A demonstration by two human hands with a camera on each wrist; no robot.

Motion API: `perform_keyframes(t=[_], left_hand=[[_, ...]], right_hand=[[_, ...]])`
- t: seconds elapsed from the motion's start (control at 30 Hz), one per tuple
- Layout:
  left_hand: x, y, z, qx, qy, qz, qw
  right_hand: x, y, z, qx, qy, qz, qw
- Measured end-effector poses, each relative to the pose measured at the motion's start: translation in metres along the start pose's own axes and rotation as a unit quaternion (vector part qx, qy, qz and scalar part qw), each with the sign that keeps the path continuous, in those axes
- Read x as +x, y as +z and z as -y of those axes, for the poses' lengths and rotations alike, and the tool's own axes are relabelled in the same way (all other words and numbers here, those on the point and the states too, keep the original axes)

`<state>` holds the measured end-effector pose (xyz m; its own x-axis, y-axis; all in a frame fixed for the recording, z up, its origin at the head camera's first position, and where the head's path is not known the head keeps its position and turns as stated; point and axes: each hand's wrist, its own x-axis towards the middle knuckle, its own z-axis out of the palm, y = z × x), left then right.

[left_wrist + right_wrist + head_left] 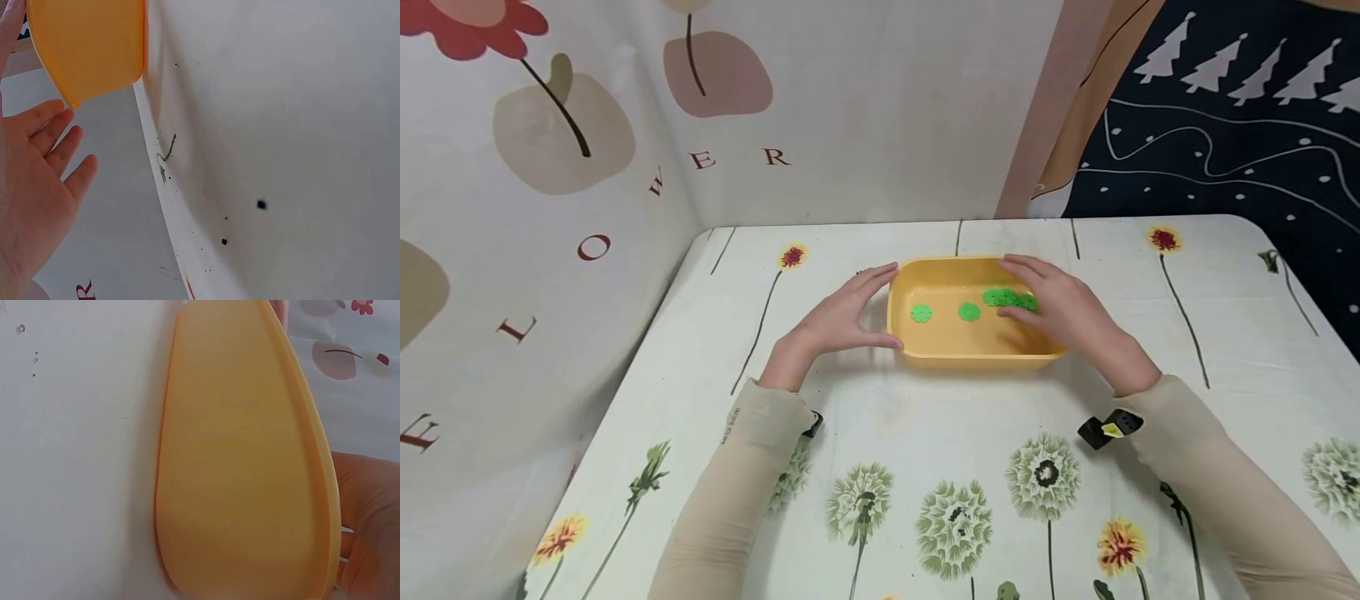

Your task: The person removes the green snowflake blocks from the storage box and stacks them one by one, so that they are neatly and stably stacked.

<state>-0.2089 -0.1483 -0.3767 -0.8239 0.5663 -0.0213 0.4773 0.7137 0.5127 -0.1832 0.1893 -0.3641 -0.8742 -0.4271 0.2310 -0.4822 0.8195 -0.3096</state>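
A yellow rectangular plastic tray [977,350] stands on the table, with several small green notched discs [921,313] lying inside it. My left hand [850,315] is at the tray's left end, fingers and thumb spread apart, tips right at the corners. In the left wrist view its fingers [65,150] reach out relaxed beside the tray's corner. My right hand [1060,308] overlaps the right end, fingers stretched toward the back rim and thumb over the inside near the discs. The right wrist view shows the tray's outer wall [244,450] with part of that hand behind the rim.
A white flower-printed cloth [895,417] covers the table. Behind and to the left hangs a pale printed curtain [880,108]. Dark fabric with white trees [1225,167] hangs at the right. A small black device [1108,428] sits at the right wrist.
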Motion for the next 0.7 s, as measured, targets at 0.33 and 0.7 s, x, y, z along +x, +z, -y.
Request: perform_keyframes(t=[0.33, 0.7], left_hand=[[0.001, 0.001, 0.000, 0.007, -0.006, 0.005, 0.9999], [0.002, 0.000, -0.002, 0.004, -0.012, 0.010, 0.9999]], right_hand=[[0.003, 0.010, -0.002, 0.005, -0.043, -0.032, 0.9986], [0.008, 0.017, -0.003, 0.029, -0.040, -0.021, 0.9986]])
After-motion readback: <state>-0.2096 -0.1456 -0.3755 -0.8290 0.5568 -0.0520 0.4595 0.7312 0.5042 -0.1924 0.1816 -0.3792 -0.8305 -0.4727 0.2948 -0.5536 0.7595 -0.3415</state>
